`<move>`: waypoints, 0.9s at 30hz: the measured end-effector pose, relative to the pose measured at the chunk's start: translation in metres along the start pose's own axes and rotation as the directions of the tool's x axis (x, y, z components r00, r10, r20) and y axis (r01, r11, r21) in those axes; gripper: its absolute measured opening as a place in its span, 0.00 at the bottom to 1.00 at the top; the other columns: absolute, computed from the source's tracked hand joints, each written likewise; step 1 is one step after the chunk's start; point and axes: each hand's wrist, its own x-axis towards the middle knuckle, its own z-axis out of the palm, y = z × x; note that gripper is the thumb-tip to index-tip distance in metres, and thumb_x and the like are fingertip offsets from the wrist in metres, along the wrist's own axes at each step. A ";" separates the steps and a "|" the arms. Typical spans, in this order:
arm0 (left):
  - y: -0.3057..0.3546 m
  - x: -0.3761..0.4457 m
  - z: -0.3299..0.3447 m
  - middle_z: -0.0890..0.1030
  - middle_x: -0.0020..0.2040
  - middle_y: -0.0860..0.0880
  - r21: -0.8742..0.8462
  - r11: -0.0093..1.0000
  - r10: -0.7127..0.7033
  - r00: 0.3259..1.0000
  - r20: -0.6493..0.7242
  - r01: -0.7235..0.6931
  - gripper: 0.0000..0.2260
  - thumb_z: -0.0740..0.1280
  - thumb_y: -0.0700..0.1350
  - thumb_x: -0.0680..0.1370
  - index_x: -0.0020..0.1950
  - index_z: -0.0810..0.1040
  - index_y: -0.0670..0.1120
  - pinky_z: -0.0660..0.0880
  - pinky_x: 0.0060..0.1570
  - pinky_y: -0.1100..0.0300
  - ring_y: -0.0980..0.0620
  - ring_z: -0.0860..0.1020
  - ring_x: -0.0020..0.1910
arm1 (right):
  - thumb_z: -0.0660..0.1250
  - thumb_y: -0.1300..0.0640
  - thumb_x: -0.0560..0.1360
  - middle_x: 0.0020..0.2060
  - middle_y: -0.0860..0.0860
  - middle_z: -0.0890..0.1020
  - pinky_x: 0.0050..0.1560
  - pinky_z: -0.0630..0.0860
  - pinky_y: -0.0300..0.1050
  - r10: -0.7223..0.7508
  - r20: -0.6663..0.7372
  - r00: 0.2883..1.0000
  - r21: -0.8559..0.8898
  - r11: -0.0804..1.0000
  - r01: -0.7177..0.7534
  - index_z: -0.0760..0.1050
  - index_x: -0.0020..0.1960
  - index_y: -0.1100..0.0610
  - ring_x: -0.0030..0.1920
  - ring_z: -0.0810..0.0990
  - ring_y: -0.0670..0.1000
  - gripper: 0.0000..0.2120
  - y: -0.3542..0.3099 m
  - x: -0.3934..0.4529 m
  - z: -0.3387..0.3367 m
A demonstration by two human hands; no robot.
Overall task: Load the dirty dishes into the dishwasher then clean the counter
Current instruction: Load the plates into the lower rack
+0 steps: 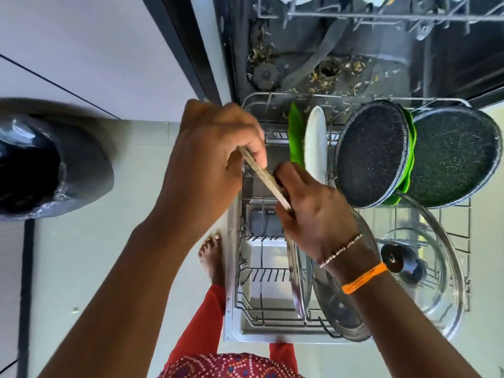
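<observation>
I stand over the open dishwasher's pulled-out lower rack (245, 309). My left hand (215, 156) and my right hand (311, 211) both grip a thin pale wooden utensil (264, 180) that slants between them above the rack's left side. In the rack stand a green plate (295, 137), a white plate (316, 143), two dark speckled pans (371, 156) (452, 156), a steel plate (296, 285) and two glass lids (436, 271) (341, 312), one with a black knob. The utensil's working end is hidden in my hands.
The dishwasher tub floor (341, 75) shows food debris around the spray arm. An upper rack (381, 15) with white dishes sits at the top edge. A bin lined with a black bag (30, 165) stands left on the floor. My bare foot (211, 257) is beside the rack.
</observation>
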 end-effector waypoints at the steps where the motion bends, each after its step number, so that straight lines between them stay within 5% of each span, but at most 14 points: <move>1: -0.001 -0.001 0.000 0.80 0.47 0.52 -0.004 1.000 -0.029 0.999 -0.040 0.029 0.12 0.67 0.32 0.70 0.41 0.79 0.50 0.59 0.51 0.70 0.48 0.74 0.51 | 0.57 0.55 0.66 0.42 0.52 0.78 0.20 0.70 0.44 0.021 -0.013 1.000 -0.037 0.999 -0.021 0.64 0.51 0.54 0.26 0.77 0.59 0.13 -0.007 -0.001 0.003; 5: -0.005 -0.011 0.004 0.78 0.53 0.49 -0.019 0.982 -0.189 0.973 -0.135 0.188 0.11 0.69 0.34 0.72 0.51 0.79 0.47 0.59 0.52 0.77 0.54 0.70 0.54 | 0.54 0.55 0.68 0.38 0.56 0.79 0.21 0.63 0.42 0.230 -0.112 0.967 0.056 0.973 -0.225 0.62 0.49 0.56 0.26 0.77 0.61 0.11 -0.021 -0.002 0.018; 9: -0.012 -0.025 0.009 0.76 0.53 0.56 -0.175 0.934 -0.324 0.944 -0.057 0.310 0.12 0.67 0.34 0.74 0.53 0.77 0.49 0.68 0.55 0.66 0.56 0.72 0.55 | 0.54 0.55 0.69 0.37 0.61 0.77 0.28 0.65 0.45 0.391 -0.162 0.906 0.097 0.920 -0.380 0.64 0.50 0.59 0.31 0.77 0.65 0.12 -0.015 -0.001 0.026; 14: -0.024 -0.037 0.011 0.75 0.50 0.60 -0.286 0.863 -0.413 0.908 0.073 0.416 0.13 0.65 0.34 0.76 0.49 0.74 0.53 0.66 0.48 0.82 0.63 0.73 0.49 | 0.62 0.65 0.72 0.46 0.66 0.78 0.38 0.64 0.50 0.518 -0.057 0.854 0.128 0.852 -0.508 0.66 0.60 0.66 0.44 0.76 0.68 0.17 -0.001 0.007 0.025; 21: -0.045 -0.039 0.012 0.75 0.44 0.65 -0.380 0.749 -0.506 0.839 0.201 0.542 0.13 0.63 0.34 0.77 0.50 0.77 0.52 0.66 0.43 0.83 0.74 0.73 0.42 | 0.61 0.65 0.73 0.43 0.64 0.77 0.38 0.56 0.45 0.481 -0.095 0.872 0.049 0.877 -0.478 0.67 0.57 0.65 0.42 0.76 0.66 0.13 -0.007 0.024 0.015; 27: -0.047 -0.041 0.018 0.76 0.48 0.58 -0.328 0.770 -0.508 0.837 0.206 0.548 0.12 0.62 0.34 0.77 0.51 0.77 0.51 0.67 0.42 0.82 0.68 0.73 0.41 | 0.60 0.64 0.73 0.47 0.65 0.78 0.40 0.65 0.50 0.491 -0.030 0.871 -0.022 0.870 -0.492 0.64 0.61 0.65 0.46 0.77 0.67 0.17 0.001 0.041 0.032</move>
